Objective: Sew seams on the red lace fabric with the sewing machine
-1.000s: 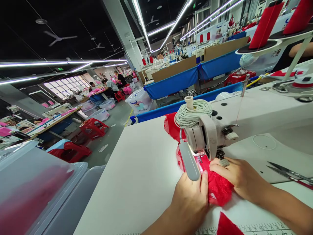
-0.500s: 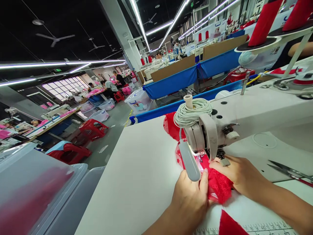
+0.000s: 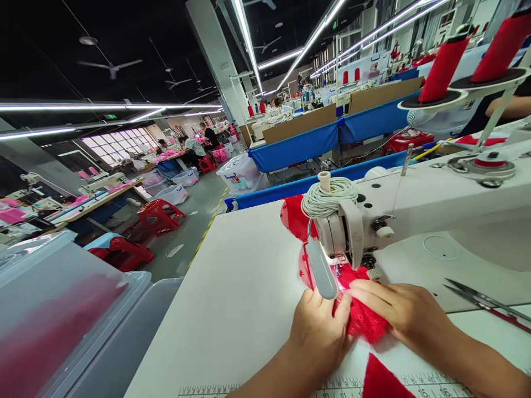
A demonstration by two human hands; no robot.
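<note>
A bunched piece of red lace fabric [image 3: 367, 319] lies under the needle area of a white sewing machine [image 3: 418, 193], just in front of the presser foot [image 3: 338, 271]. My left hand [image 3: 317, 329] is closed on the fabric's left edge, thumb on top and fingertips partly hidden behind a grey lamp [image 3: 322, 271]. From the right, my right hand [image 3: 404, 307] reaches over the lace with its fingers together, the tips close to my left thumb. Its thumb is hidden, apparently beneath the fabric. More sheer red fabric [image 3: 296, 218] extends behind the machine head.
Open scissors [image 3: 483, 301] lie on the right. A red fabric scrap [image 3: 384, 378] covers part of the ruler markings [image 3: 427, 381] at the front edge. Thread cones [image 3: 446, 69] stand at upper right. Clear plastic bins [image 3: 62, 309] stand to the left.
My right hand has shifted left and nearer to me, its fingers now lying over the lace beside my left thumb. My left hand stays on the fabric. The view has turned slightly.
</note>
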